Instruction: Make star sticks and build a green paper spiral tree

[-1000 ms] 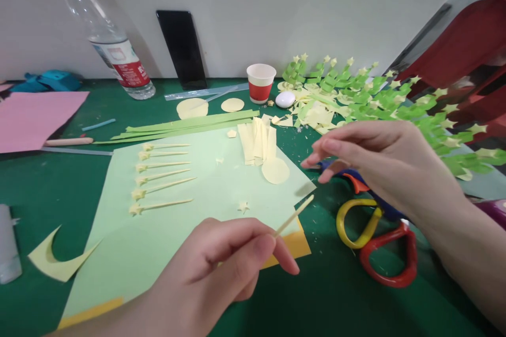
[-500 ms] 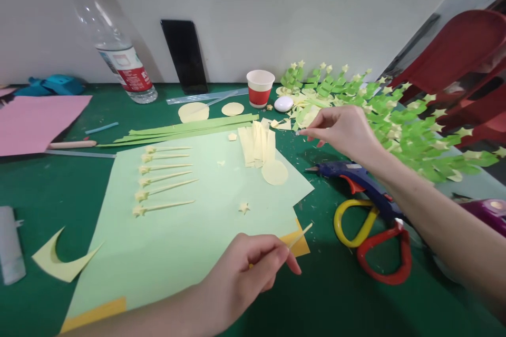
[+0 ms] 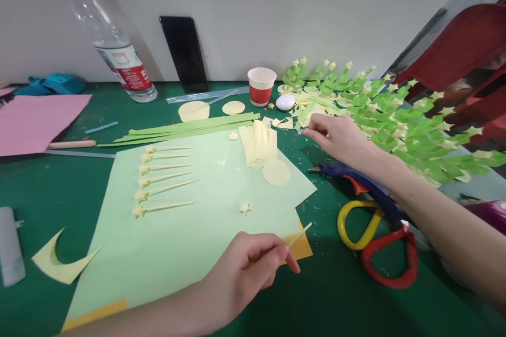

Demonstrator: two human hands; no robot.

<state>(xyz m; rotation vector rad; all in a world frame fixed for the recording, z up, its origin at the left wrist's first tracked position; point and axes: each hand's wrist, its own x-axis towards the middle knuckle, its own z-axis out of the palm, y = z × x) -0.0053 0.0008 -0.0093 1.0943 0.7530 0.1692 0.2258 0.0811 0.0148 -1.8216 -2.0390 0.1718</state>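
My left hand [image 3: 253, 271] pinches a thin pale-yellow paper stick [image 3: 302, 234] over the lower right of a light green sheet [image 3: 166, 253]. My right hand [image 3: 332, 134] has its fingertips pressed together on something tiny and whitish, too small to name, beside the yellow paper scraps. A small yellow paper star [image 3: 245, 209] lies on the sheet. At the sheet's left, several yellow sticks with star ends [image 3: 166, 182] lie in a column. Yellow strips [image 3: 259, 142] and a yellow paper circle [image 3: 276, 172] rest near its upper right.
Below my right forearm lie a blue glue gun [image 3: 340, 170] and scissors [image 3: 389, 255]. Many green paper stems [image 3: 419, 126] fill the right. Along the back stand a bottle [image 3: 130, 71], a phone [image 3: 185, 55] and a paper cup [image 3: 261, 87]. Pink paper [image 3: 35, 121] lies left.
My right hand has turned slightly, with its fingers curled in more, and stays near the scraps. My left hand holds the stick almost unmoved. The view has shifted a little.
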